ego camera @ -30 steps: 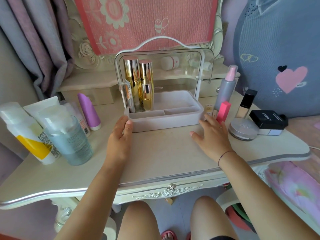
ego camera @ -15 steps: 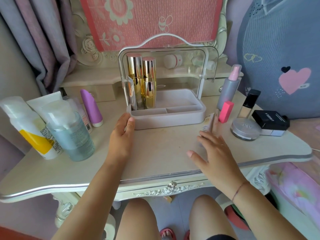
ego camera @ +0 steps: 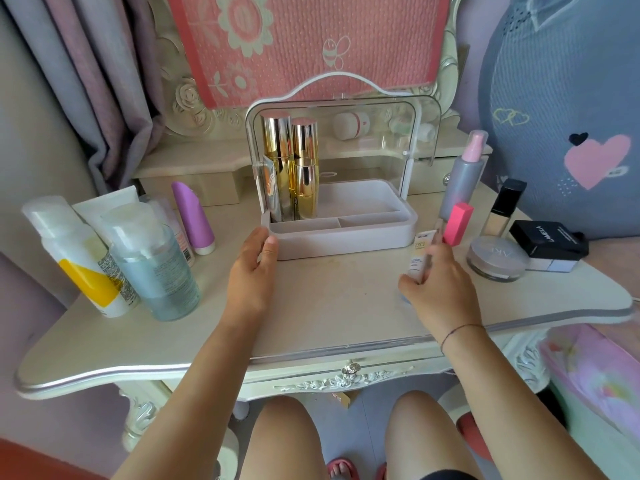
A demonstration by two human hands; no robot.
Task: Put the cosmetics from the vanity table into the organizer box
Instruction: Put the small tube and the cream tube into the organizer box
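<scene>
Right hand (ego camera: 441, 289): grip pinching a small cream tube (ego camera: 420, 254) marked "BB", held upright just above the bench (ego camera: 329, 306), fingers wrapped round its lower half. Tube sits just right of the organizer box (ego camera: 343, 233), near its front right corner, apart from it. Left hand (ego camera: 254, 268): grip spread, thumb and fingertips resting against the box's front left corner. Gold bottles (ego camera: 291, 168) stand in the box's left rear compartment. Pink lipstick (ego camera: 457, 223) stands just beyond the tube.

Behind your bench (ego camera: 311, 317) a pink flowered cloth (ego camera: 304, 39) hangs over the carved mirror frame (ego camera: 188, 98); lilac curtains (ego camera: 97, 84) hang left, a blue heart-patterned cushion (ego camera: 568, 109) sits right.
</scene>
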